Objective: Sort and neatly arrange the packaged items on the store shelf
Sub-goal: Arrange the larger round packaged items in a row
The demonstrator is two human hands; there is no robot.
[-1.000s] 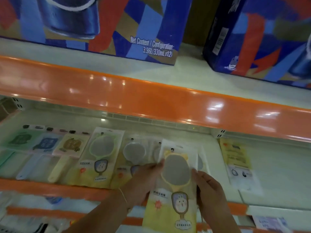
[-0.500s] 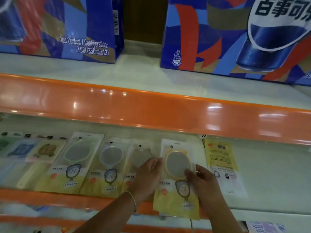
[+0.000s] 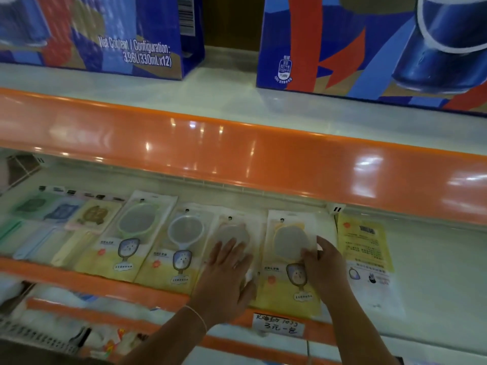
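Squaring yellow mirror packet (image 3: 290,262) into shelf (image 3: 421,259) row: right hand (image 3: 325,264) fingers pinch its edge; left hand (image 3: 226,270) flat, fingers spread, on neighbour packet (image 3: 232,233). Slide until edges parallel, no overlap.

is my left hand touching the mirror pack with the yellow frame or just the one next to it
Apart. In the head view the left hand lies flat on the neighbouring pack; a strip shows between it and the yellow-framed mirror pack.
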